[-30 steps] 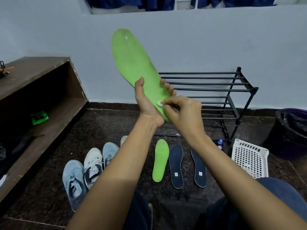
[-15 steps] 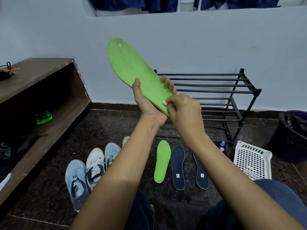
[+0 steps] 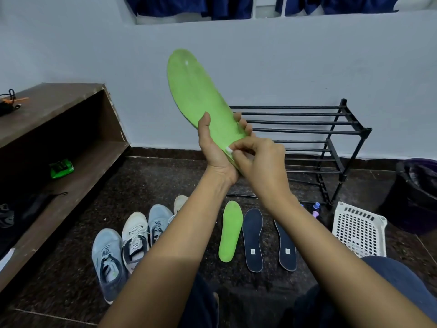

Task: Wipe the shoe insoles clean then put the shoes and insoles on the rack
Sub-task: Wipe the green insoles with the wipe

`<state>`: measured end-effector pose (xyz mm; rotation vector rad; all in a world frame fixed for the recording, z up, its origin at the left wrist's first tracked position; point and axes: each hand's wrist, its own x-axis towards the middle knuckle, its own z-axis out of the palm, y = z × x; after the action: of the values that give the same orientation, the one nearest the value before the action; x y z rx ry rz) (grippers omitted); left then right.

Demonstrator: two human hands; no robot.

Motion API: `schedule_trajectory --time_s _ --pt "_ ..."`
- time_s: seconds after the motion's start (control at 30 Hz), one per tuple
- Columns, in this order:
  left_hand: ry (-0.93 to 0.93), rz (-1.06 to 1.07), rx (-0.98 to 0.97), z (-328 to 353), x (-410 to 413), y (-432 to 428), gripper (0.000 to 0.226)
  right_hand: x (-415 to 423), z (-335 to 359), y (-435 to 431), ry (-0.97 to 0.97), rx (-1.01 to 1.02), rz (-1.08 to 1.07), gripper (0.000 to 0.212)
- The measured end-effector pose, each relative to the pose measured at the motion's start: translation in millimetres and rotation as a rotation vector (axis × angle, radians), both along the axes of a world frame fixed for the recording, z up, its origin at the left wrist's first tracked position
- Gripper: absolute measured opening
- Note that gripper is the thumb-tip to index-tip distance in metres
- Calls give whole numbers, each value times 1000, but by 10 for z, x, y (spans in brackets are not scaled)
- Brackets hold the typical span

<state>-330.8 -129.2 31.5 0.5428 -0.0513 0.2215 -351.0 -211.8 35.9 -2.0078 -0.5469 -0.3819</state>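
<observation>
Insole (image 3: 196,91), green, up before the rack (image 3: 331,129): my left hand (image 3: 212,150) grips its heel, my right hand (image 3: 260,159) pinches a white tab (image 3: 229,149) there. Second green insole (image 3: 230,230), navy insoles (image 3: 253,240) and shoes (image 3: 134,242) lie on the floor; the white basket (image 3: 359,230) hides its contents.

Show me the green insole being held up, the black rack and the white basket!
green insole (image 3: 196,91): head view, on its wide toe half.
black rack (image 3: 295,114): head view, on a top rail.
white basket (image 3: 354,230): head view, on its holed side.
</observation>
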Motion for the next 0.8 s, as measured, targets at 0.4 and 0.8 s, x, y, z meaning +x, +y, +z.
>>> schedule_trajectory --time_s 0.4,0.8 --pt "32 31 5 -5 1 140 57 25 10 -95 140 -59 111 8" --pt "102 46 77 -31 -3 5 46 198 -136 30 -179 -190 -139 15"
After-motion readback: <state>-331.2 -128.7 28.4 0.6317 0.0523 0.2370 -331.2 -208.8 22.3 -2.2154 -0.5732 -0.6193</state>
